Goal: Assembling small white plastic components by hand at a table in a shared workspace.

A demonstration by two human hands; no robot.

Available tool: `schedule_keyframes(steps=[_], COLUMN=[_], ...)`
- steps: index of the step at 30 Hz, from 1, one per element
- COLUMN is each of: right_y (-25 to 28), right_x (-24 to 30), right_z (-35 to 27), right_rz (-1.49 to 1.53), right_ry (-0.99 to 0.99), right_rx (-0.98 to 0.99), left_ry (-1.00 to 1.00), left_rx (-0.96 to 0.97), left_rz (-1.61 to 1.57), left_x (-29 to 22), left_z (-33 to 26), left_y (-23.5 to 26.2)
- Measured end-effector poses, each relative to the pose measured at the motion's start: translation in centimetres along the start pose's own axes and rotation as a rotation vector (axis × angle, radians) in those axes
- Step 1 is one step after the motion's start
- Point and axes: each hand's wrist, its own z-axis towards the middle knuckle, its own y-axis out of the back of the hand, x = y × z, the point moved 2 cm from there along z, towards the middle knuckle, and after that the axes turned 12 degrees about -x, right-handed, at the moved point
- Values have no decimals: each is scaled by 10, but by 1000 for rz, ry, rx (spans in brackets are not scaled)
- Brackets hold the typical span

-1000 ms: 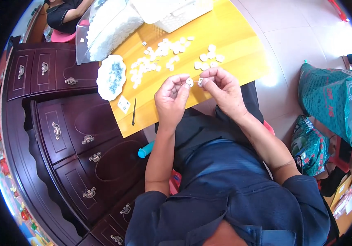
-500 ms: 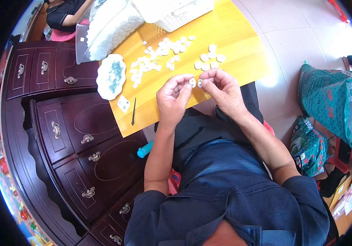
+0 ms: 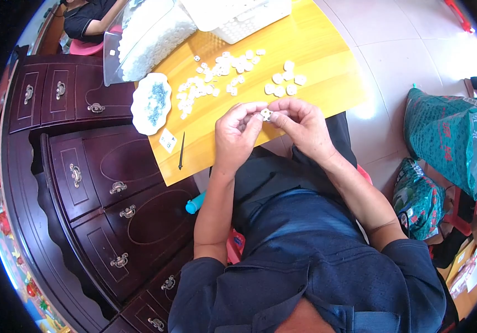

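In front of my chest, above the table's near edge, both hands meet at their fingertips. My left hand [image 3: 235, 133] pinches a small white plastic piece [image 3: 266, 115] between thumb and fingers. From the other side, my right hand [image 3: 306, 132] is closed around the same spot, its thumb and fingertips against white plastic. The fingers partly cover the pieces, so how they fit together is hard to make out. Beyond my hands lie many loose white pieces [image 3: 193, 89], with a smaller group of rounded white pieces [image 3: 279, 90] to their right.
On the yellow wooden table [image 3: 327, 66] are a scalloped white dish [image 3: 136, 105] of small dark bits, a thin black tool [image 3: 182, 151] and a card [image 3: 167, 140]. A clear bin [image 3: 112, 61] and white basket [image 3: 249, 25] stand behind. Dark drawers [image 3: 91, 172] flank the left; green bags [image 3: 452, 139] the right.
My hands have come together: the two white pieces, held slightly apart before, now meet between my fingertips. The loose pieces on the table have stayed put.
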Motion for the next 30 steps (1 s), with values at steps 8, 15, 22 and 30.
schedule_keyframes(steps=[8,15,22,30], right_y=[4,4,6,10], right_x=[0,5,-1,0], right_z=[4,5,5,7], right_rz=[-5,149,270,270], right_ry=[-71,-175,-215,-314], right_rx=[33,46,58,73], left_ry=[-201,-374,-649,-632], left_rx=[85,26,-89,-67], left_rz=[189,390,688,655], left_x=[-22,-31,-22,-25], left_z=[6,0,-2,-1], left_y=[-3,-17,-25,-25])
